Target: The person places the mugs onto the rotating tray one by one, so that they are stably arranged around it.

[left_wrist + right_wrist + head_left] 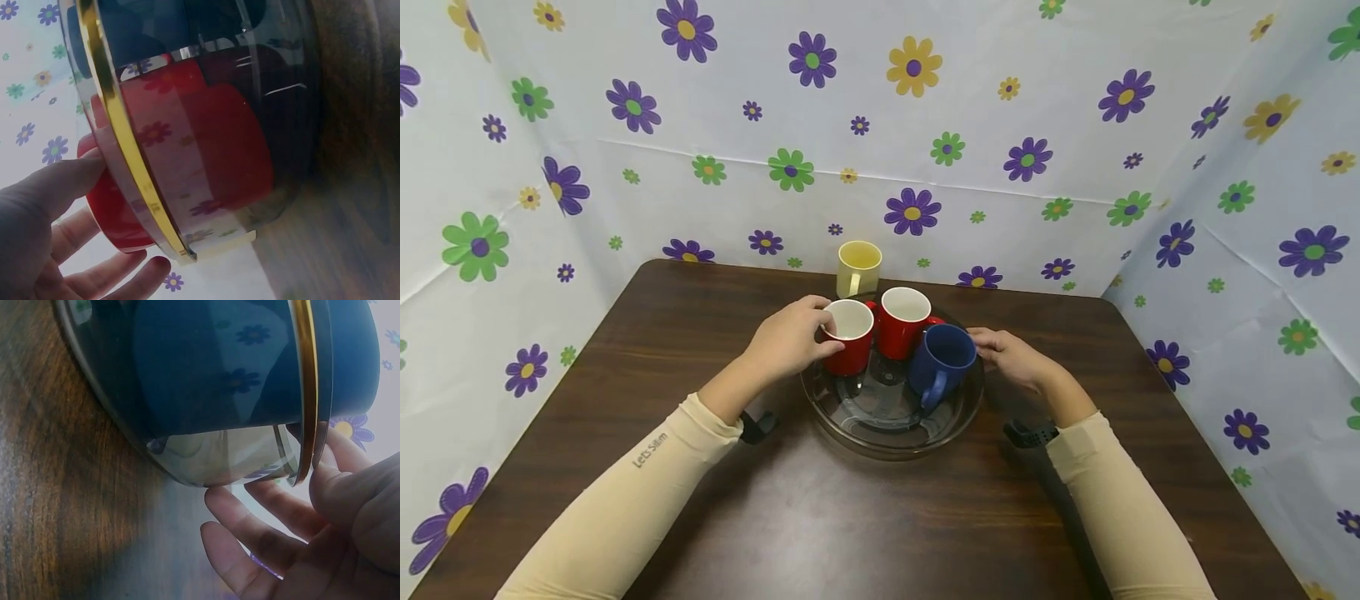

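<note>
A clear smoky glass bowl (887,425) with a gold rim (119,134) stands on the table. Inside it are a red mug (852,357) at the left, a second red mug (897,333) behind, and a blue mug (942,367) at the right. My left hand (786,340) holds the left red mug near its top, thumb in front and fingers round the far side. At the bowl's right edge, my right hand (1017,360) pinches the rim between thumb and forefinger, beside the blue mug; its other fingers (244,519) lie along the outer wall.
Just behind the bowl, a pale yellow mug (858,271) stands close to the flowered backdrop (880,108). The dark wooden table (850,533) reaches toward me in front of the bowl. Flowered sheets also hang along the left and right sides.
</note>
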Available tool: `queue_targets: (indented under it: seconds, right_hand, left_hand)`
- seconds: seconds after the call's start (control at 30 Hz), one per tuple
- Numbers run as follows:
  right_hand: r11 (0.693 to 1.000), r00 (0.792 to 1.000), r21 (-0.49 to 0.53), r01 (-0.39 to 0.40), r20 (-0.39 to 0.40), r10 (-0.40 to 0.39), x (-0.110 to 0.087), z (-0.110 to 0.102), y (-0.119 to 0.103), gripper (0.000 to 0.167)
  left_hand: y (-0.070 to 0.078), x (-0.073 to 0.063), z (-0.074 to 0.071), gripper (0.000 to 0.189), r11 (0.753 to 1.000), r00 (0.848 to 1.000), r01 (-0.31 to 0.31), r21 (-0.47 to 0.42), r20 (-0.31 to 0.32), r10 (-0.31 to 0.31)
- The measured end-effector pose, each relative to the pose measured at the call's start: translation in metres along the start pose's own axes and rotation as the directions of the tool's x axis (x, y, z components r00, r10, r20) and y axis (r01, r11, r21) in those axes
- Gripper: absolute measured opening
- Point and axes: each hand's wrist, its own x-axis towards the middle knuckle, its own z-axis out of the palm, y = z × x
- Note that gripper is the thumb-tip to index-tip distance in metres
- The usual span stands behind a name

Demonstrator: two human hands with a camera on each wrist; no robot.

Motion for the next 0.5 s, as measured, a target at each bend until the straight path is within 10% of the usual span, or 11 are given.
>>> queue_targets:
  seconds: [0.5]
  right_hand:
    - [1.0,1.0,-0.013,0.003,-0.015,-0.004,-0.0014,0.0008,0.0012,0.039]
  left_hand:
    - [0.0027,-0.0013,0.0071,0.019,0.999,0.999,0.026,-0.031,-0.038,-0.027]
